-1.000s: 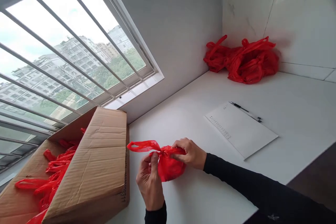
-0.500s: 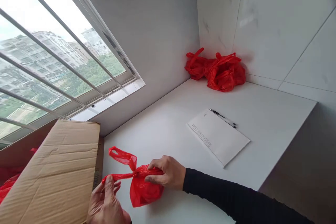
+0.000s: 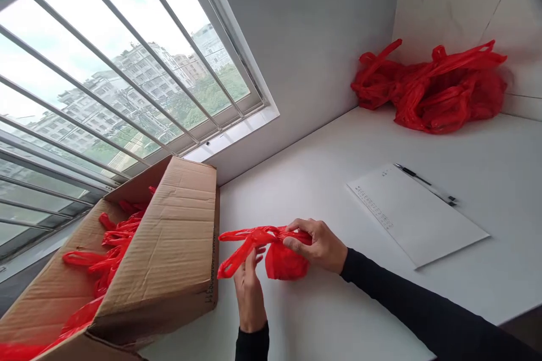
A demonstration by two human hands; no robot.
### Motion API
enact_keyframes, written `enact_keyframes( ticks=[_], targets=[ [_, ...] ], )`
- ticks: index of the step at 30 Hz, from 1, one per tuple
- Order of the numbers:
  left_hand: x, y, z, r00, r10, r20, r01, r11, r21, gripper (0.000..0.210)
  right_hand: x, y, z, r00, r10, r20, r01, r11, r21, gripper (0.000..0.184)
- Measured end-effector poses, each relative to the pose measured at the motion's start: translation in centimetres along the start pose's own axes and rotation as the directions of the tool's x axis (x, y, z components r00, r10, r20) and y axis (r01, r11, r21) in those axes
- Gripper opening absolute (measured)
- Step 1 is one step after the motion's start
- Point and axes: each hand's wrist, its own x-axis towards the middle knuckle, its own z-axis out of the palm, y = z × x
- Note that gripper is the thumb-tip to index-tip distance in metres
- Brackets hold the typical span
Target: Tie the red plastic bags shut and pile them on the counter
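Observation:
A knotted red plastic bag (image 3: pixel 288 262) lies on the white tabletop with something bundled inside it, hidden by the plastic. My right hand (image 3: pixel 319 243) grips it just right of the knot, thumb in front and fingers over the top. Two loop handles stretch out to the left of the knot, toward the cardboard box. From below, my left hand (image 3: pixel 249 287) has its fingertips at the handles close to the knot. Its fingers are bent against the plastic and partly covered by it.
An open cardboard box (image 3: pixel 169 242) on the left holds several red plastic bags (image 3: pixel 114 248). More red bags (image 3: pixel 444 93) sit in the far right corner by the wall. A sheet of paper (image 3: pixel 417 217) and a black pen (image 3: pixel 412 174) lie on the right. A barred window (image 3: pixel 139 67) is behind the box.
The view has swung left, showing more of the box. My left hand has moved from the handle's end to near the knot, and both handles now point left. My right hand keeps its grip.

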Motion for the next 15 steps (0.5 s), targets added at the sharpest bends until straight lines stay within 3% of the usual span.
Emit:
enact_keyframes(
  ticks=[6, 11, 15],
  targets=[
    [-1.9, 1.1, 0.9, 0.977, 0.077, 0.199, -0.134, 0.947, 0.292, 0.034, 0.0, 0.1, -0.2, 0.994, -0.085, -0.061, 0.085, 0.996, -0.01, 0.016],
    [-1.6, 0.4, -0.8, 0.984, 0.093, 0.151, -0.144, 0.917, 0.372, 0.033, 0.8, 0.8, -1.6, 0.969, 0.055, -0.241, -0.035, 0.996, 0.085, 0.021],
    [-1.8, 0.2, -0.3, 0.98, 0.137, 0.146, -0.183, 0.908, 0.377, 0.031, 0.8, 0.8, -1.9, 0.983, 0.069, -0.173, -0.045, 0.989, 0.141, 0.023]
  ],
)
